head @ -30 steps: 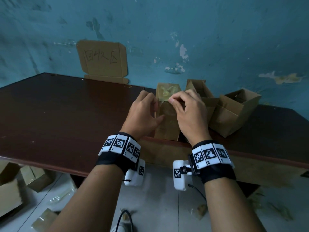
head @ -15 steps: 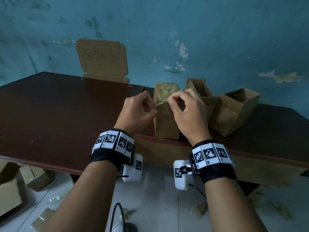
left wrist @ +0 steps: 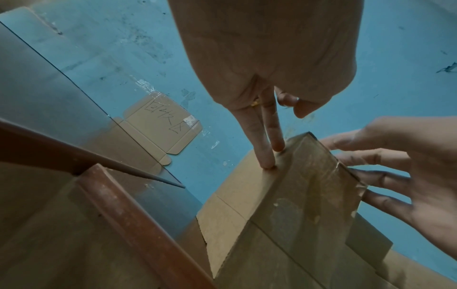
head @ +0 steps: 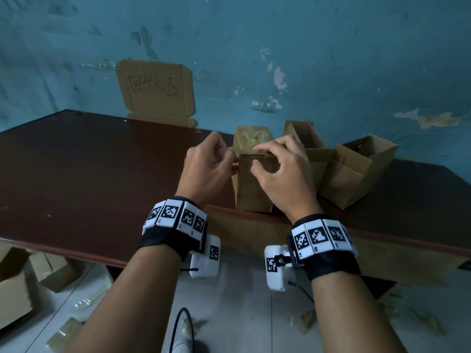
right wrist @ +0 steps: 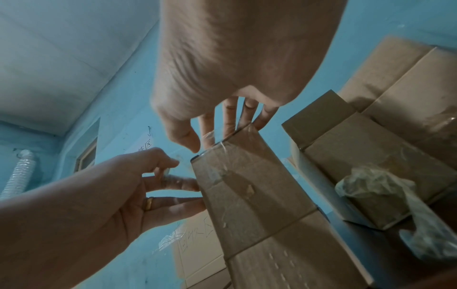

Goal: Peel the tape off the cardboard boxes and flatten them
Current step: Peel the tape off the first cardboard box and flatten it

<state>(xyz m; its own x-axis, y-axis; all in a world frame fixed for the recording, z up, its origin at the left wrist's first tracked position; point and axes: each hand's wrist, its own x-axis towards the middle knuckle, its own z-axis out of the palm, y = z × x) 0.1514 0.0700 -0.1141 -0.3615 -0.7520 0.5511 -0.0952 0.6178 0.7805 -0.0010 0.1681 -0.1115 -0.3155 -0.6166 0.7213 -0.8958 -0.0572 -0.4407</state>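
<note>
- Since the earlier frames, the left hand (head: 204,171) has drawn away leftward from the box top, pulling a strip of clear tape (head: 239,150) out with it.
- Left thumb and forefinger pinch the tape end; two other fingers (left wrist: 268,156) rest straight against the box's left face.
- Right hand (head: 280,171) steadies the taped cardboard box (head: 251,189) at its top edge, fingers curled over the far side, thumb apart from the near face.
- Box stands upright at the near edge of the dark table (head: 102,169).
- Judgement: the box is light and stiff but tips easily; tape is thin, sticky, and tears. Hold the box near its top corner and pull the tape low and steadily.
- Behind it lie opened boxes (head: 356,169), one holding crumpled tape (right wrist: 375,187).
</note>
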